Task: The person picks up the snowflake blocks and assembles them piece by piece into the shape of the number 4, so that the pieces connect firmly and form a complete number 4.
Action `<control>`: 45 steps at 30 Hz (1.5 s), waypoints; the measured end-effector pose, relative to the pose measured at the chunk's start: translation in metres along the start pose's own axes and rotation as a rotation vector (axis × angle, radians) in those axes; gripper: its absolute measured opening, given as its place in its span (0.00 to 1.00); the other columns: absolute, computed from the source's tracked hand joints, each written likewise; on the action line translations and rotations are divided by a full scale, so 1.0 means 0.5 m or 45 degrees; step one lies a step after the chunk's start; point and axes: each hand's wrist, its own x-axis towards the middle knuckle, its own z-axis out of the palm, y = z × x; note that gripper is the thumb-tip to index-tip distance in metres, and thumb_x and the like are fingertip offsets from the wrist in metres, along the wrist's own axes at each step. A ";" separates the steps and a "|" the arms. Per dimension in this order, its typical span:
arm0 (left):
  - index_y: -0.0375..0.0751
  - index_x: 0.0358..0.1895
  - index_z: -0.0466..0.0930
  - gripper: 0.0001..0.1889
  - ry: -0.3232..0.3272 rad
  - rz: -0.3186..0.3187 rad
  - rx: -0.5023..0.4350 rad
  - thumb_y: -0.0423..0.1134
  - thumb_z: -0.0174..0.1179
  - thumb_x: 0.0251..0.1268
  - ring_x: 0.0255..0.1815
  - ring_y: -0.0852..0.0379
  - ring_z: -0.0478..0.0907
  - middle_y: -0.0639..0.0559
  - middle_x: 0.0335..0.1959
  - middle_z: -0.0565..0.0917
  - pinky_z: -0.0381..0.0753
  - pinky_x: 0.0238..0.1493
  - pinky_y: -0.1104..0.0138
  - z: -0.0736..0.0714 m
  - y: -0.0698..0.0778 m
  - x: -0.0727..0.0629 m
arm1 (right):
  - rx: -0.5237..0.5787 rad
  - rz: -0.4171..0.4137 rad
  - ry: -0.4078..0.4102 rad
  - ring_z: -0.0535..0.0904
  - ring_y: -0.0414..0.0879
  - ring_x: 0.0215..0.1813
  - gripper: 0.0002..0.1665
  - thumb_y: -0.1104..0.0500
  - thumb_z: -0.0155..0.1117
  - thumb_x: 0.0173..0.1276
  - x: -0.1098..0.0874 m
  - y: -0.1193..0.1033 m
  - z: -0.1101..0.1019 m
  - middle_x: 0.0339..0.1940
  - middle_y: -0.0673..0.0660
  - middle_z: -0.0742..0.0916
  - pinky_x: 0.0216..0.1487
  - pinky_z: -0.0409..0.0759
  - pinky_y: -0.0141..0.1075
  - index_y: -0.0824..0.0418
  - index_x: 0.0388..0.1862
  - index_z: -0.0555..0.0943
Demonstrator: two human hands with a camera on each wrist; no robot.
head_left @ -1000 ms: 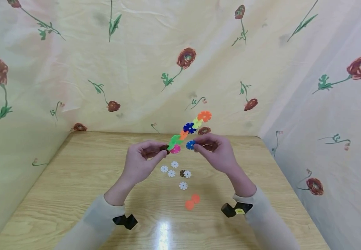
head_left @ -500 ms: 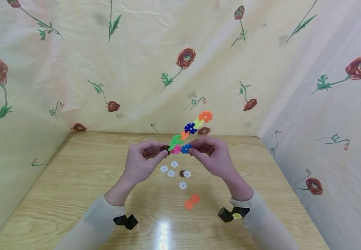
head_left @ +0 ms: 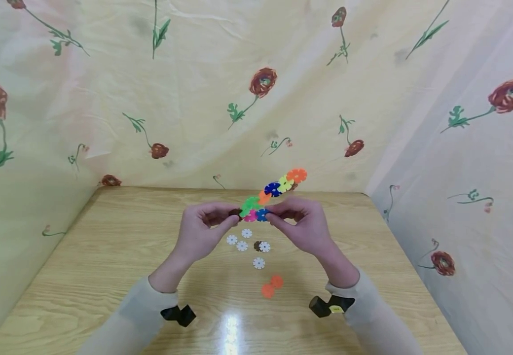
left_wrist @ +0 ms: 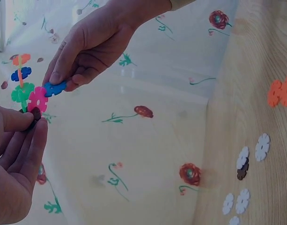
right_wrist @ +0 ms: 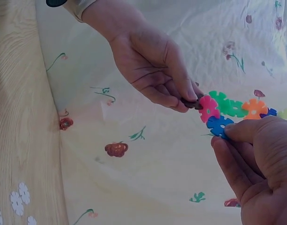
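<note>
Above the table, my left hand (head_left: 203, 229) pinches a dark brown notched disc (left_wrist: 34, 114) between thumb and fingers. From that disc runs a chain of interlocking plastic discs: pink (left_wrist: 38, 99), green (head_left: 250, 204), orange (head_left: 264, 197), dark blue (head_left: 273, 189), yellow (head_left: 285, 183) and an orange end disc (head_left: 297, 175), slanting up to the right. My right hand (head_left: 302, 224) pinches a blue disc (right_wrist: 219, 126) by its edge. The blue disc meets the pink one at its rim; whether their slots are joined I cannot tell.
On the wooden table (head_left: 128, 256) below lie several white discs (head_left: 259, 263), one of them overlapping a brown disc (head_left: 257, 245). Two orange discs (head_left: 268, 290) lie closer to me. Flower-printed cloth (head_left: 194, 98) stands behind the table and along its sides.
My right hand has moved left and slightly down, bringing the blue disc from apart to against the pink one. The chain's far end has dipped and shifted right. My left hand has barely moved.
</note>
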 end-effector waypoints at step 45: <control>0.31 0.47 0.91 0.09 0.016 0.027 0.039 0.25 0.72 0.65 0.38 0.66 0.90 0.36 0.41 0.93 0.92 0.48 0.67 -0.006 0.010 0.004 | -0.236 0.333 -0.242 0.92 0.47 0.41 0.06 0.67 0.76 0.69 -0.020 0.076 0.009 0.39 0.55 0.94 0.47 0.92 0.34 0.60 0.42 0.92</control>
